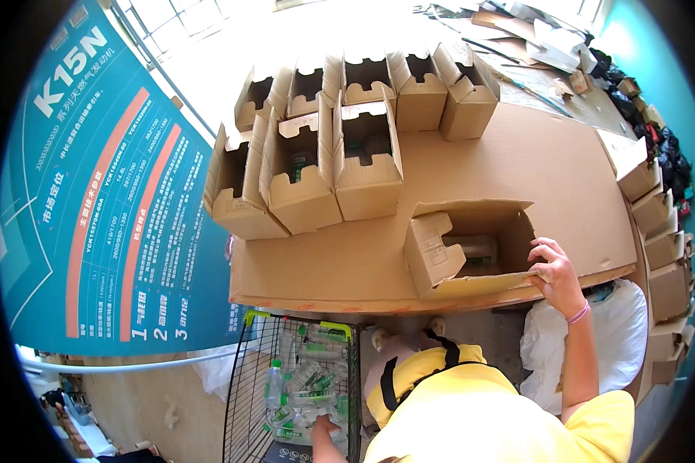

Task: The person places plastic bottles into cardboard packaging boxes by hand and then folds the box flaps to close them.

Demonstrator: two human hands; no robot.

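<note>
An open cardboard box [425,247] stands at the front of the cardboard-covered table, with a transparent plastic bottle [480,250] lying inside. My right hand [552,272] pinches the rim of this box at its right side, the fingers closed on the wall. Down to the left, my left hand [326,427] reaches into a wire shopping cart [238,386] among several transparent plastic bottles [316,378] with green caps and labels. It touches the bottles there, but its fingers are too small and partly hidden to show whether they grip one.
Several open cardboard boxes [305,202] stand in two rows on the table's far left; some hold bottles. A large teal banner [93,201] rises at left. A white sack [622,328] lies at right, near more boxes [664,251] along the wall. Flattened cardboard [510,27] is heaped behind.
</note>
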